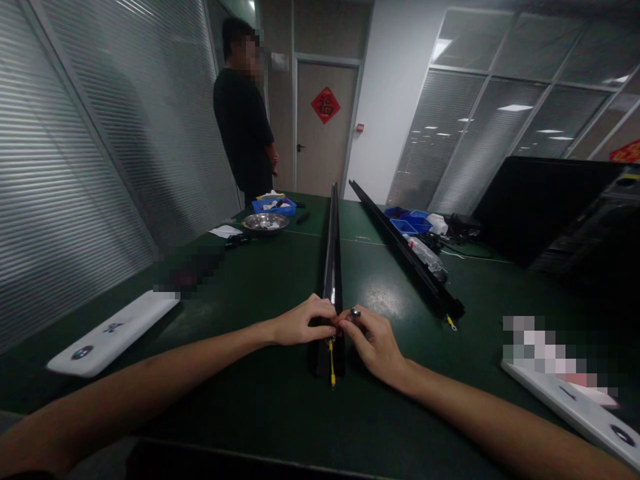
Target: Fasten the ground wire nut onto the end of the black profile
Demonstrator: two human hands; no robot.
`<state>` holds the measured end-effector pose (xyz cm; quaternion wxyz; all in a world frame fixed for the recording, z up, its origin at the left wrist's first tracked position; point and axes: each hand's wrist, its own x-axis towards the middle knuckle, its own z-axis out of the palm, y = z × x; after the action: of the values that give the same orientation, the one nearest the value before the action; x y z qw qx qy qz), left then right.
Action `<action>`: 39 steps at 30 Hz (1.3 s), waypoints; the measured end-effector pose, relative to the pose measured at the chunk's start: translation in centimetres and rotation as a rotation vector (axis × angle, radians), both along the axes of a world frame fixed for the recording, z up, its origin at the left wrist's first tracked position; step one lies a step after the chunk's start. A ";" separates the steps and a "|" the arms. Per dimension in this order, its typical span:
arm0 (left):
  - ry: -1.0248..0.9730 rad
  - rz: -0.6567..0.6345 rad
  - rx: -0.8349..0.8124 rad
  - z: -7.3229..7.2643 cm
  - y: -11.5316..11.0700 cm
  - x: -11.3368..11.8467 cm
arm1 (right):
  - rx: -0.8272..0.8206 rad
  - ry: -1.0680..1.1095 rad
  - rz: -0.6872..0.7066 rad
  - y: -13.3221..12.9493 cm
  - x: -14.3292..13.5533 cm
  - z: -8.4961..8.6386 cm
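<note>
A long black rail (331,260) lies lengthwise on the green table, running away from me. My left hand (306,321) is closed over the rail near its close end, thumb and fingers around the edge. Beside it, my right hand (376,341) pinches at the rail's right side, its fingertips meeting those of the left. Whatever the right fingertips hold is too small to make out. A shiny round metal piece (355,312) shows at the right index finger. Below my hands, a short yellow wire (333,365) with a metal lug hangs from the rail's near end.
Another black rail (407,250) lies to the right, with a yellow lug end (451,323). Farther back are a metal bowl (265,223), a blue tray (274,207), blue bins (407,220) and a plastic bottle (427,257). White devices (115,333) flank me; a person (245,127) stands behind the table.
</note>
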<state>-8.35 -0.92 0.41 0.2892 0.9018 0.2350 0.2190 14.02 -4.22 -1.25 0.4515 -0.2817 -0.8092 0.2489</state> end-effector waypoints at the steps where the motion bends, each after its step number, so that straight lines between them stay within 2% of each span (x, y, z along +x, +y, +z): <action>1: 0.001 0.001 0.002 0.0 0.0 0.0 | 0.005 0.000 0.004 0.0 0.0 0.0; 26: -0.005 -0.021 0.009 0.2 0.0 -0.1 | -0.001 0.004 0.026 -0.1 0.1 0.1; 39: 0.017 -0.016 0.019 -0.1 0.1 -0.2 | -0.021 0.025 0.019 0.1 0.0 -0.4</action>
<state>-8.50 -0.81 0.35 0.2805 0.9082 0.2280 0.2111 14.06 -4.11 -1.64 0.4560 -0.2756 -0.8036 0.2653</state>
